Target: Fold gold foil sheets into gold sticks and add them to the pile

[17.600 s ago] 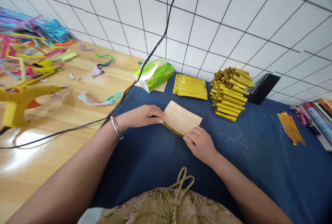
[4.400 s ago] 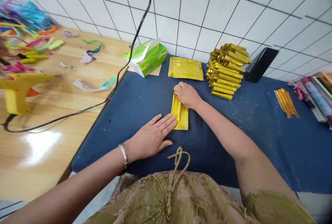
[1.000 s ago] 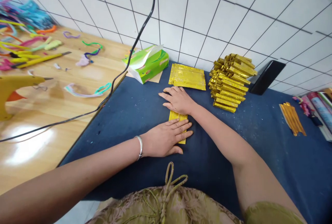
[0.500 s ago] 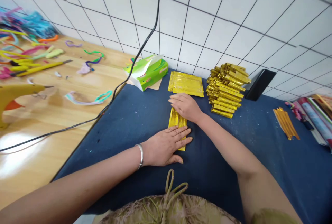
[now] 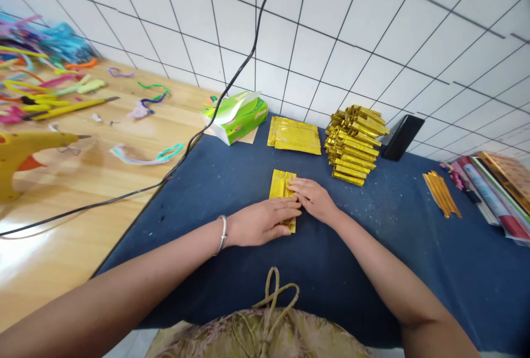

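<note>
Gold foil sheet (image 5: 278,184), narrow and creased lengthwise, lies flat on a dark blue surface (image 5: 215,181) in front of the person, its long side pointing away toward a white tiled wall (image 5: 232,10). The person's 2 bare hands are both on it. The left hand (image 5: 260,221), a silver bracelet (image 5: 222,235) at its wrist, reaches in from the left and rests palm down across the nearer part of the sheet, fingers stretched out rather than curled around anything. The right hand (image 5: 318,200) comes from the other side, its fingers on the sheet's right edge and close to the left fingertips; whether it pinches the foil or only presses on it, I cannot tell. The sheet's far end and a small near corner show around the hands. Beyond the sheet, near the wall, are 3 things in a row: a green tissue pack (image 5: 244,120), some flat gold pieces (image 5: 296,136), and a tall pile of folded gold strips (image 5: 351,148). Just right of the pile, a black phone (image 5: 403,137) leans against the wall. Farther right lie a few bronze-gold strips (image 5: 442,194) and a stack of books (image 5: 492,195). To the left, on a pale wooden table (image 5: 95,181), are a yellow glue gun (image 5: 25,153) and a tangle of colorful fuzzy stems (image 5: 62,40). A black cable (image 5: 259,26) crosses the scene in front of the wall.
</note>
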A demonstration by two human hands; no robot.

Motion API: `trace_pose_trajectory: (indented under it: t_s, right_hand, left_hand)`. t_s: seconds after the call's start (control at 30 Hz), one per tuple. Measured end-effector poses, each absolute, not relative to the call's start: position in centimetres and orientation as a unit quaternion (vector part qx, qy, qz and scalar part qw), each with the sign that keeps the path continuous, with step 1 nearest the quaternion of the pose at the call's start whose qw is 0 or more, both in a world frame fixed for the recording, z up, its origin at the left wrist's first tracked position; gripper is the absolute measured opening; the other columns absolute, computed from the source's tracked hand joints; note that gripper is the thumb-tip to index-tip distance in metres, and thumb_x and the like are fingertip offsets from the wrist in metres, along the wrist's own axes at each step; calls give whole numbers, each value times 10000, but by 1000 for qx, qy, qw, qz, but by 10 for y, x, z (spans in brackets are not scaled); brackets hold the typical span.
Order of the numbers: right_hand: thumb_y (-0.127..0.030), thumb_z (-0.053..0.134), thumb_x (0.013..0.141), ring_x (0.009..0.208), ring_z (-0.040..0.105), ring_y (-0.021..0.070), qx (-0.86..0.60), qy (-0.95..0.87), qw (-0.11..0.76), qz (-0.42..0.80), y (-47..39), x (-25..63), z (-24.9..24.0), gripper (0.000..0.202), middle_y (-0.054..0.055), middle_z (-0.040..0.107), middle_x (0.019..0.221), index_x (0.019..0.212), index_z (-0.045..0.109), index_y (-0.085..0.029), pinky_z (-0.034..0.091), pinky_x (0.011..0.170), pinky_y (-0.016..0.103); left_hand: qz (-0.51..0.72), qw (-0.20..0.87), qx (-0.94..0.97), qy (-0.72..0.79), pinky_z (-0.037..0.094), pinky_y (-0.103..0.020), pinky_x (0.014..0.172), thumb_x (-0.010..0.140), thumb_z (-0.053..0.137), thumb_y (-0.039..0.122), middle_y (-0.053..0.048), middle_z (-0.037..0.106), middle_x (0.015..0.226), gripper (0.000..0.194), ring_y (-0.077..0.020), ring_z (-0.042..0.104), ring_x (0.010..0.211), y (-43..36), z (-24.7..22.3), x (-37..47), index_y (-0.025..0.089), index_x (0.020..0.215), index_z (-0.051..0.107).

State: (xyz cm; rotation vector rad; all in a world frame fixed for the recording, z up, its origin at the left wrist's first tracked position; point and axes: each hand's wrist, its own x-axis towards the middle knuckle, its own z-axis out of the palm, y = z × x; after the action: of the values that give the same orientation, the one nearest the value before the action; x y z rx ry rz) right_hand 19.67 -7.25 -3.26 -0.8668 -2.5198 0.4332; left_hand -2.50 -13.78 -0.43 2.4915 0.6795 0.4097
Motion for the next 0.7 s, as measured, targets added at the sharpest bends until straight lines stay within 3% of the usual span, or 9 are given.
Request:
trace_pose_trajectory:
  t_s: [0.07,0.17,0.47,0.7]
  right_hand:
    - [-238,452,903,1185,525,169,-308,-915,211,155,-73,196,-31,322,52,619,1214,1197,582,-242,412,1020,409]
    - [-268,509,879,1198,511,185,-306,-919,199,148,-76,195,-29,338,68,609,1225,1210,569,-230,393,1030,417]
    - [-419,583,829,1236,470,232,-300,-929,175,132,-80,196,-25,481,94,556,1286,1267,523,-230,377,1037,463]
    - [-395,526,878,1257,453,214,-273,-934,179,144,-85,195,-20,401,88,544,1300,1238,545,-219,373,1068,444]
  left_hand:
    - [213,295,888,282,363,-331,1042,953,327,258,-103,488,1310,321,-165,435,1233,-133,-4,-30,175,1215,493]
    - [244,253,875,333,389,-355,1007,919,402,225,-101,522,1166,220,-186,462,1140,-125,-5,-37,162,1047,570]
    - [176,170,905,348,373,-399,993,900,463,286,-99,533,1157,257,-219,468,1114,-119,-5,-47,163,1114,535]
    - [161,161,906,356,349,-413,1024,897,471,278,-95,515,1195,309,-229,446,1161,-117,-9,-46,170,1185,495]
